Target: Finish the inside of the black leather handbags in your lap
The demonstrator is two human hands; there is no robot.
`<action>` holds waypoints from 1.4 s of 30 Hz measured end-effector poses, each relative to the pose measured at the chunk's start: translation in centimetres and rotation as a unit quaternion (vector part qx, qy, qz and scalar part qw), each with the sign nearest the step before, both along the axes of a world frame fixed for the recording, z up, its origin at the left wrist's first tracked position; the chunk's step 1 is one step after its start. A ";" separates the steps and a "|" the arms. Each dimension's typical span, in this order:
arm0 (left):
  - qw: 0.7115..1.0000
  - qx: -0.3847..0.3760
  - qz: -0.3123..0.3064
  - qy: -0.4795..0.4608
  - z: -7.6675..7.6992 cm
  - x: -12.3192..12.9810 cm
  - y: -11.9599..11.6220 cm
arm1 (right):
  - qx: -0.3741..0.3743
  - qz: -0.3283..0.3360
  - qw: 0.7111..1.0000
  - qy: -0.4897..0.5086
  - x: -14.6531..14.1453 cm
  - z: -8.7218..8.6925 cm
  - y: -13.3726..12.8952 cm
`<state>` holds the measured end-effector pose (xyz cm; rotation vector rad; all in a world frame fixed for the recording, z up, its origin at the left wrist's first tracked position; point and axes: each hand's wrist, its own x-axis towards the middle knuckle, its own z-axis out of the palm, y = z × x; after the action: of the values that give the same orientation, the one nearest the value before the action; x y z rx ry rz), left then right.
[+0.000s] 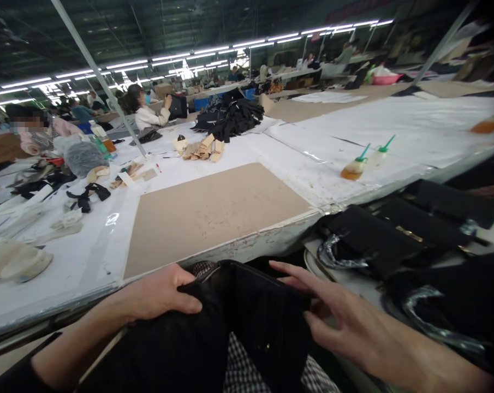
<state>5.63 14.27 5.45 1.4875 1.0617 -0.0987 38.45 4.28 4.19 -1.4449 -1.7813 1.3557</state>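
A black handbag (189, 344) is held low in front of me, with a small metal stud on its dark inner panel. At its upper left edge, my left hand (160, 295) is closed, the thumb pressed on the black material. My right hand (337, 316) lies at the bag's right edge, its fingers stretched out and the thumb apart. Black-and-white checked cloth (244, 363) shows below the bag; whether it belongs to the bag cannot be told. The bag's lower part runs out of view.
Beyond the bag, a brown board (218, 213) lies on the white table (271, 153). Several black bags (365, 234) with plastic-wrapped handles are on the right. Bottles (354, 166), tan strips (203, 148) and a black pile (234, 117) stand farther back. People work across the table.
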 end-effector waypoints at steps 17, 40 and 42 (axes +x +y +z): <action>0.999 0.013 -0.027 0.026 -3.7 1.1 0.4 | -0.223 0.076 0.937 0.256 -2.7 -6.3 5.1; 0.986 0.149 -0.073 -0.016 -4.6 4.9 0.8 | -0.246 0.091 0.942 0.208 2.9 -8.8 4.0; 0.981 0.168 -0.092 -0.018 -5.0 5.6 1.2 | -0.244 0.074 0.945 0.204 2.9 -8.8 3.7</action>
<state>11.22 15.44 0.44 1.8847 0.9402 -0.0221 41.39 8.01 -4.61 -1.1433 -1.3598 2.1080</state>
